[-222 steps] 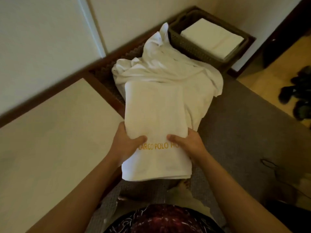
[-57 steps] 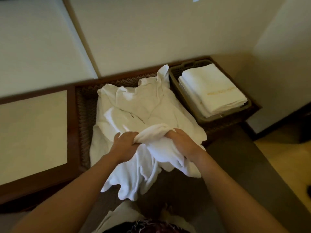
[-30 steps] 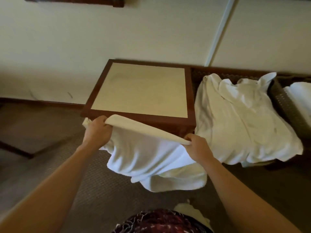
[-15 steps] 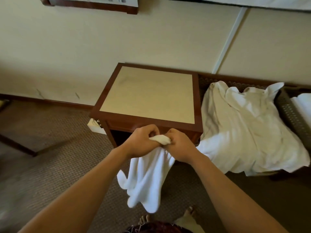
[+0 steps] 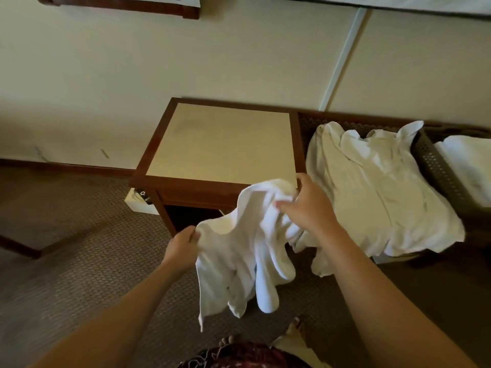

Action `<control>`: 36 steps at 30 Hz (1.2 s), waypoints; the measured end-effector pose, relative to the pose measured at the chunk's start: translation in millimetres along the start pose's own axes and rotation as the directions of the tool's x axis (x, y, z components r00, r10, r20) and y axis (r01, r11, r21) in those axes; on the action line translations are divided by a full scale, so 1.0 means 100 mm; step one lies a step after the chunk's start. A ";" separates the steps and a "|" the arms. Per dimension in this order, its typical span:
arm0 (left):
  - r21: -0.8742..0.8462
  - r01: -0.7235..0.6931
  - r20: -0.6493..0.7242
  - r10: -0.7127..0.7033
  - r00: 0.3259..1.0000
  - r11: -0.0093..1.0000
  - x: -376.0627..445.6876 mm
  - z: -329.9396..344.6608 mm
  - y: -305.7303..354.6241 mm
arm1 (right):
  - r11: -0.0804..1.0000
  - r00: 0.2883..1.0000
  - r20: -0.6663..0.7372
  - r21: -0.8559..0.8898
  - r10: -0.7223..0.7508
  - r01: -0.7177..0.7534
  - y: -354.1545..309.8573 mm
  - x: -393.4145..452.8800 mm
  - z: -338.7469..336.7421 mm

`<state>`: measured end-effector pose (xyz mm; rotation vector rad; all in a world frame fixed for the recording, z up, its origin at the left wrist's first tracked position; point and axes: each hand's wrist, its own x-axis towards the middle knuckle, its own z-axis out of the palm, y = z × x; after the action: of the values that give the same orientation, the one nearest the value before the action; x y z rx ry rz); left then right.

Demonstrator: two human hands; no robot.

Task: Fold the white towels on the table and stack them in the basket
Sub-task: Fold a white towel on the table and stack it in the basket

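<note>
- The left hand pinches one edge of a white towel, thumb and fingers closed on the cloth.
- The right hand grips a bunched part of the same towel higher up and to the right, fingers curled into the folds.
- The towel hangs crumpled between the hands, off the floor, in front of the near edge of the table; no print shows on it.
- A pile of unfolded white towels lies on a low woven bench just right of the table, spilling over its near edge.
- The basket, dark and woven, sits at the far right, touching the pile; folded towels lie in it, cut off by the frame edge.
- A small black tag hangs at the table's near left corner with a white mark like "O"; the rest is too small to read.
- A white box stands on the carpet under that corner.
</note>
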<state>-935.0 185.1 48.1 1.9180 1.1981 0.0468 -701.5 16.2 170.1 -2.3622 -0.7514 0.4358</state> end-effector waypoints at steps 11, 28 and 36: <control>-0.299 -0.435 0.026 0.463 0.886 0.849 -0.28 -0.14 1.07 | 0.975 0.938 0.271 0.111 -0.216 0.192 -0.26 -0.23 0.32; -0.106 0.180 0.030 -0.177 0.984 0.978 -0.32 0.52 -0.27 | 0.383 0.983 0.179 0.906 0.035 -0.179 -0.47 -0.45 -0.03; -0.131 -0.079 0.057 0.087 0.995 0.988 -0.27 0.76 0.18 | 0.414 0.963 0.268 0.882 -0.043 -0.227 -0.68 -0.55 -0.04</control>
<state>-903.5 113.4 22.3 1.8418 1.0478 0.1052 -769.9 25.2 223.5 -1.2785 -0.3049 0.9357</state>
